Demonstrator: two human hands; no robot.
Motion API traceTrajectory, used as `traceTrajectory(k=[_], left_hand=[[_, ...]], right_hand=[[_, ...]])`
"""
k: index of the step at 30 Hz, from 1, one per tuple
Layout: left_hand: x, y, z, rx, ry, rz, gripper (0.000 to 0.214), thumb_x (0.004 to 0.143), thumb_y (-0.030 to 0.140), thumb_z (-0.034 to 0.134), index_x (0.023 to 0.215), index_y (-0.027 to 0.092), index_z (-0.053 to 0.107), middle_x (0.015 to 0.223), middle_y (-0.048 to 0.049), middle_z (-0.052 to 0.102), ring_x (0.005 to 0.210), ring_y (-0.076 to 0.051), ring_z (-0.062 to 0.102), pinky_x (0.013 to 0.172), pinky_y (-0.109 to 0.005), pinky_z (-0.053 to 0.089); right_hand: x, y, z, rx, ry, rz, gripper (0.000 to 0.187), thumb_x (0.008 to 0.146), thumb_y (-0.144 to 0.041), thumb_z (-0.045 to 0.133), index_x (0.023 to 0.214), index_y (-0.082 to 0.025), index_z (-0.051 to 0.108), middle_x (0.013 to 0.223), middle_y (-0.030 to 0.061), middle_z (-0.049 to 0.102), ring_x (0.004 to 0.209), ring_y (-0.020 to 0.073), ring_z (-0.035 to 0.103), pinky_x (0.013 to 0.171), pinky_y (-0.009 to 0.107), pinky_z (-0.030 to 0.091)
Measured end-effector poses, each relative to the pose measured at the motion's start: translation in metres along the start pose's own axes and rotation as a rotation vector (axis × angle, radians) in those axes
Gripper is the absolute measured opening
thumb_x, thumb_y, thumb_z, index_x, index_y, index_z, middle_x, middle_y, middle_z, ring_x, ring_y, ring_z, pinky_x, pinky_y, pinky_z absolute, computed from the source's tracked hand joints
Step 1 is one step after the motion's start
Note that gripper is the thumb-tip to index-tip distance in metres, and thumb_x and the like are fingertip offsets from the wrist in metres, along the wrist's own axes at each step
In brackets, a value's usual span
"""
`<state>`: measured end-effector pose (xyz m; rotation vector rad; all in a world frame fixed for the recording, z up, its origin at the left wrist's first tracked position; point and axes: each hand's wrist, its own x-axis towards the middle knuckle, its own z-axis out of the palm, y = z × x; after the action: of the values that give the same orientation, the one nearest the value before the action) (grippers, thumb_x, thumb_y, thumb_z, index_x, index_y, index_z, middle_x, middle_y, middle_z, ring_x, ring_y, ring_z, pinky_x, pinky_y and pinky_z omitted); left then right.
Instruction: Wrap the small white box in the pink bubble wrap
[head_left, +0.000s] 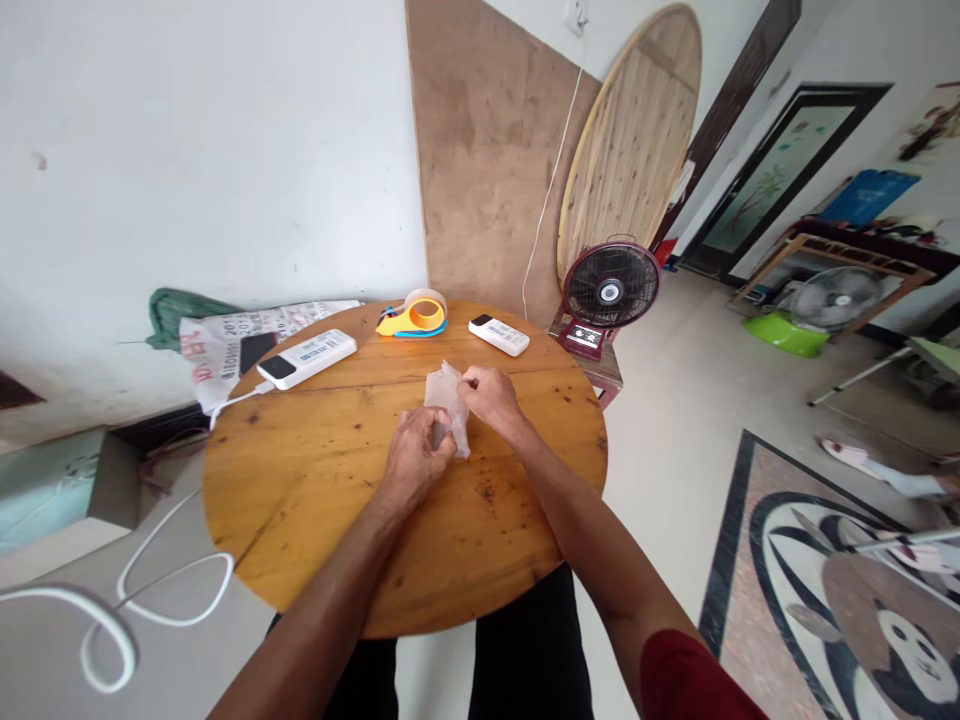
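Observation:
Between my hands, over the middle of the round wooden table (315, 500), is a crumpled, thin whitish plastic sheet (445, 388), partly see-through. My left hand (418, 448) is closed at its lower left side, thumb and forefinger curled together on it. Higher up on the right side, my right hand (491, 396) pinches the sheet's edge. Fingers cover parts of the sheet, so whether it is a bag or a single layer I cannot tell.
A yellow and blue tape dispenser (414, 316) stands at the table's back edge. White handheld devices lie left (311, 358) and right (501, 335) of it, the left one with a cable (240, 400). A dark red fan (609, 290) stands beyond the table's right edge.

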<state>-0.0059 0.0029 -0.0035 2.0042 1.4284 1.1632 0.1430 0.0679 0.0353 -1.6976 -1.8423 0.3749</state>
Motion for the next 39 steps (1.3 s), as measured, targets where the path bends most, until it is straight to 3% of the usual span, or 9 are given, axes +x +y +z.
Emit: traceTrajectory(k=[7,11,14,20,25,30,34,36,39], left_hand=[[-0.001,-0.003,0.002,0.022,0.032,0.041,0.022,0.075,0.018,0.054,0.097,0.02,0.059,0.111,-0.0075,0.065,0.096,-0.023,0.057,0.083,-0.038,0.049],[-0.002,-0.001,0.0,0.137,0.02,0.169,0.039,0.078,0.016,0.051,0.115,0.019,0.06,0.129,-0.0103,0.057,0.116,-0.027,0.053,0.099,-0.043,0.044],[-0.003,-0.001,-0.001,0.206,0.002,0.238,0.045,0.078,0.013,0.048,0.12,0.019,0.061,0.132,-0.0093,0.057,0.116,-0.027,0.054,0.1,-0.044,0.043],[-0.002,-0.005,0.0,0.215,0.003,0.254,0.036,0.079,0.016,0.048,0.109,0.018,0.068,0.114,-0.0056,0.068,0.097,-0.025,0.057,0.088,-0.039,0.049],[-0.003,-0.005,0.001,0.225,0.021,0.247,0.035,0.078,0.015,0.049,0.107,0.017,0.068,0.115,-0.0066,0.067,0.098,-0.026,0.056,0.088,-0.039,0.049],[-0.003,-0.003,0.0,0.233,0.028,0.244,0.035,0.076,0.014,0.049,0.106,0.019,0.068,0.127,-0.006,0.062,0.102,-0.026,0.056,0.091,-0.04,0.048],[-0.003,0.0,-0.002,0.223,0.003,0.247,0.036,0.078,0.013,0.048,0.107,0.019,0.067,0.121,-0.004,0.066,0.098,-0.025,0.056,0.089,-0.038,0.047],[-0.003,0.002,-0.003,0.219,-0.005,0.236,0.035,0.078,0.012,0.047,0.106,0.018,0.066,0.113,-0.0041,0.068,0.094,-0.025,0.055,0.087,-0.038,0.047],[-0.004,0.005,-0.004,0.224,-0.017,0.213,0.033,0.078,0.013,0.047,0.104,0.017,0.066,0.107,-0.0049,0.07,0.09,-0.026,0.054,0.083,-0.037,0.046]], right_hand=[[-0.001,0.018,0.016,0.37,-0.139,-0.086,0.021,0.08,-0.027,0.053,0.071,-0.016,0.069,0.062,-0.0022,0.063,0.058,0.0105,0.052,0.055,0.02,0.037],[-0.004,0.022,0.015,0.367,-0.228,-0.134,0.021,0.08,-0.022,0.053,0.078,-0.016,0.073,0.071,-0.0019,0.068,0.066,0.0107,0.056,0.059,0.019,0.038],[-0.004,0.024,0.015,0.351,-0.278,-0.172,0.022,0.08,-0.018,0.053,0.081,-0.017,0.075,0.073,-0.0021,0.069,0.068,0.0106,0.056,0.061,0.018,0.039],[0.003,0.035,0.024,0.404,-0.149,-0.098,0.019,0.078,-0.02,0.058,0.085,-0.017,0.075,0.077,-0.0005,0.071,0.07,0.0119,0.059,0.065,0.02,0.044],[0.007,0.042,0.022,0.435,-0.059,-0.003,0.021,0.077,-0.017,0.056,0.088,-0.017,0.074,0.077,0.0003,0.07,0.067,0.0121,0.058,0.064,0.021,0.045],[0.0,0.033,0.02,0.416,-0.25,-0.2,0.019,0.079,-0.021,0.056,0.082,-0.016,0.074,0.078,-0.0006,0.07,0.071,0.0118,0.059,0.065,0.02,0.043],[-0.003,0.025,0.022,0.394,-0.388,-0.195,0.021,0.078,-0.017,0.054,0.082,-0.016,0.074,0.078,-0.0003,0.071,0.072,0.0122,0.06,0.065,0.021,0.043],[-0.001,0.025,0.019,0.438,-0.345,-0.155,0.021,0.079,-0.018,0.055,0.087,-0.015,0.074,0.085,0.0016,0.072,0.077,0.0129,0.062,0.07,0.021,0.045],[0.01,0.029,0.01,0.437,-0.168,-0.032,0.019,0.08,-0.02,0.056,0.088,-0.014,0.072,0.086,0.0024,0.071,0.077,0.0121,0.062,0.07,0.021,0.045]])
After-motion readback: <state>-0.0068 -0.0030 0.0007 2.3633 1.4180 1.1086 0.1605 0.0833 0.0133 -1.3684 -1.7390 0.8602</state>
